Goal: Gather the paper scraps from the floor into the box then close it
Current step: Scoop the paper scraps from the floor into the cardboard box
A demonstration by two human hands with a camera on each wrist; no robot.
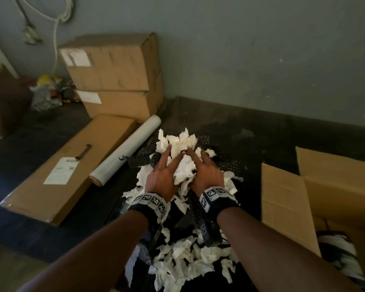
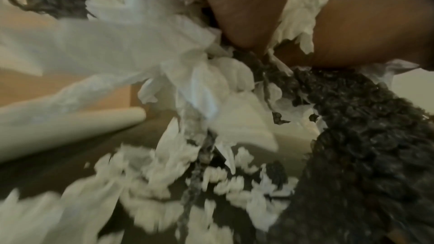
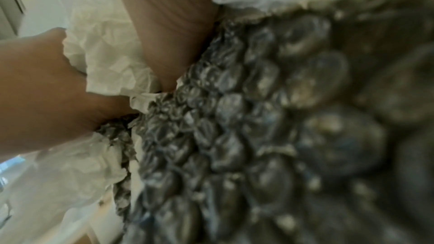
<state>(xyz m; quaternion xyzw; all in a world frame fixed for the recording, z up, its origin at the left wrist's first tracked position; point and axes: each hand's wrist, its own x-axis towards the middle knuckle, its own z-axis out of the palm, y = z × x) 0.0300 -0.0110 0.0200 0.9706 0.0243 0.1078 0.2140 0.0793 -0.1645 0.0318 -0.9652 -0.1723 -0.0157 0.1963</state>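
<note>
Clutching paper scraps (image 1: 184, 169), 2 hands

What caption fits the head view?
Both hands, left hand and right hand, lift a bundle of paper scraps beside the open box.

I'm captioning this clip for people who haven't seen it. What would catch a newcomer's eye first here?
First, the two hands, left hand and right hand, pressed together around a bunch of white paper scraps mixed with black bubble wrap, lifted at the centre. More scraps litter the dark floor below. The open cardboard box waits at the right.
</note>
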